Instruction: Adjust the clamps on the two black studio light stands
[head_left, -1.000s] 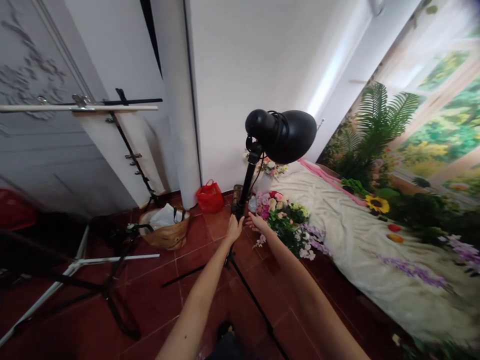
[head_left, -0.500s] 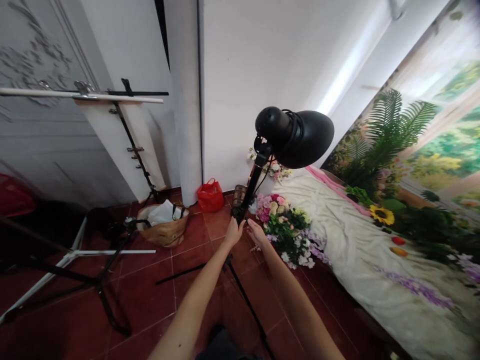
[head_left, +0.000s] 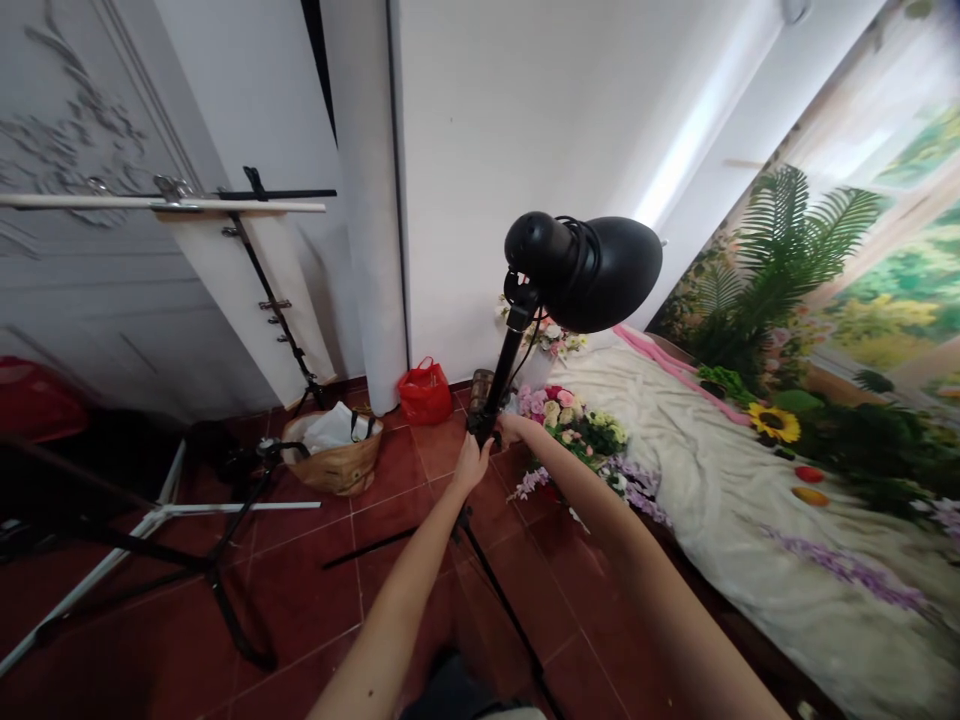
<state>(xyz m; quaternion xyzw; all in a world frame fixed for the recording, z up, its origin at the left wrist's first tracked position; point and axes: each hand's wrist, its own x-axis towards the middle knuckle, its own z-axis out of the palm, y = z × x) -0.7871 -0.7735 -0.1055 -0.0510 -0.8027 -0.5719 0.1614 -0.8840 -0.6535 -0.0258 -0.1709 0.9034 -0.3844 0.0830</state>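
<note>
**Gripping a Black Light Stand point(head_left: 510, 355) Beside a Flower-Strewn Cream Cloth point(head_left: 712, 470)**

Grasps the pole near the center of the frame with the left hand point(head_left: 471, 462), fingers closed around it just below a black collar point(head_left: 480, 425). Holds the right hand point(head_left: 511, 428) at the right side of the same collar, fingers partly hidden; cannot tell whether clenched on a part or only touching. Stretches both bare arms up from the bottom edge.

Topping the pole, right of center: a black lamp head point(head_left: 622, 275), shade facing right, cord looped around it. Spread below, at bottom center: black tripod legs point(head_left: 495, 590) on red floor tiles point(head_left: 390, 470).

Seen left of center: a red bag point(head_left: 424, 390) near the wall and a basket point(head_left: 345, 470) with something white inside. At upper left: a white crossbar point(head_left: 247, 207) with metal clamps point(head_left: 174, 190) and a hanging white sheet point(head_left: 229, 280). Just right of the hands: mixed flowers point(head_left: 559, 405). Farther right, on or along the cloth: a sunflower point(head_left: 776, 422), a purple spray point(head_left: 844, 568). At upper right: palm fronds point(head_left: 780, 235).
</note>
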